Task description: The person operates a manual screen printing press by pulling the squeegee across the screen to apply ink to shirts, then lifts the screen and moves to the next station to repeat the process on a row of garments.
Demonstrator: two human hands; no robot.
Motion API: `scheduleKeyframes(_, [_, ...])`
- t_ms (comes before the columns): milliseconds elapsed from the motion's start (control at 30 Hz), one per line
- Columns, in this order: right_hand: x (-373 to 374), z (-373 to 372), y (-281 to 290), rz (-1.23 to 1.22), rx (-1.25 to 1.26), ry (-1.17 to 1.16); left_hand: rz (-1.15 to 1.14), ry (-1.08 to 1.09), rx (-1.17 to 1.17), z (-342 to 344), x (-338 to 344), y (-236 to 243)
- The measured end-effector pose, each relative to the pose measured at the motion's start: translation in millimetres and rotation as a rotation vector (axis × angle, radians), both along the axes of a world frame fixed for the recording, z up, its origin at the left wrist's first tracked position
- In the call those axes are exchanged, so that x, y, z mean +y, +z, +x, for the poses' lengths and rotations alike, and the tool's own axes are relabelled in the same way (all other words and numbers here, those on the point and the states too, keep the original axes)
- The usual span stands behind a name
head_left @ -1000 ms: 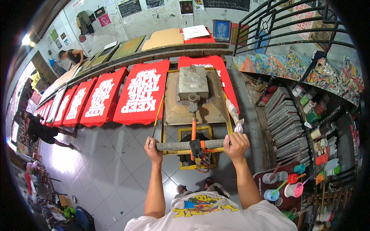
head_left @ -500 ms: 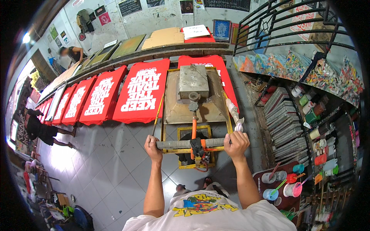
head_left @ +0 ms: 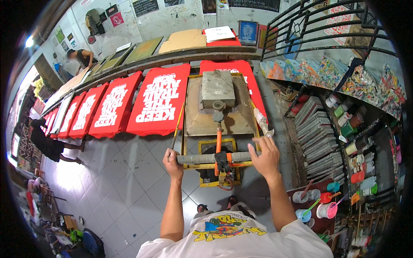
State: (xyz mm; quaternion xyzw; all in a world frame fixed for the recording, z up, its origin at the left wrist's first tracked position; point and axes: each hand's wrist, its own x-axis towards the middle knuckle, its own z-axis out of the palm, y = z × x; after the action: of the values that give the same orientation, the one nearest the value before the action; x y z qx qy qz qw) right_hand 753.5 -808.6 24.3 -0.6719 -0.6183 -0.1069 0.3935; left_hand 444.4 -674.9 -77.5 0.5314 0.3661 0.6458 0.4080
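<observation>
My left hand is closed around the left end of a grey-wrapped push bar. At the bar's right end my right hand has its fingers stretched out and thumb raised; whether the palm still touches the bar I cannot tell. The bar belongs to a yellow-framed cart carrying a wide metal heater hood with a box on top. An orange hose runs from the hood's valve toward the bar. A pale wrapped rod ends just beyond my right fingers. Under the hood lies a red printed shirt, partly hidden.
More red shirts with white print lie in a row leftward. Stacked screen frames and shelves of ink pots stand at right. Ink cups sit on a low stand near my right arm. Two people are at the left, one bending.
My right hand has opened from its grip on the bar, fingers now extended. The left hand keeps its hold. The hood has shifted very slightly in view.
</observation>
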Motion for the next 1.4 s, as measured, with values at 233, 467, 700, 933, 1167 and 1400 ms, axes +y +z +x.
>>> scheduleKeyframes(233, [62.5,0.2,61.0,-0.235,-0.162,0.3,0.045,0.055,0.077,1.7,0.3,6.9])
scheduleKeyframes(467, [154.0,-18.2,59.6,-0.508,-0.591,0.496,0.052,0.055,0.021,5.5,4.1,1.8])
scheduleKeyframes(700, [184.5,-34.5,66.1,-0.71,-0.691,0.413,0.08,0.073,0.083,-0.4,6.7,-8.7])
scheduleKeyframes(933, [190.5,-35.0,66.6,-0.719,-0.662,0.359,0.068,0.04,0.043,4.9,5.4,-3.8])
scheduleKeyframes(1167, [149.3,-3.8,49.5,-0.36,-0.301,0.352,0.177,0.123,0.215,9.0,5.4,4.8])
scheduleKeyframes(1400, [2.2,-4.1,-0.7,-0.278,-0.043,0.066,-0.06,0.147,-0.025,6.4,-9.7,9.9])
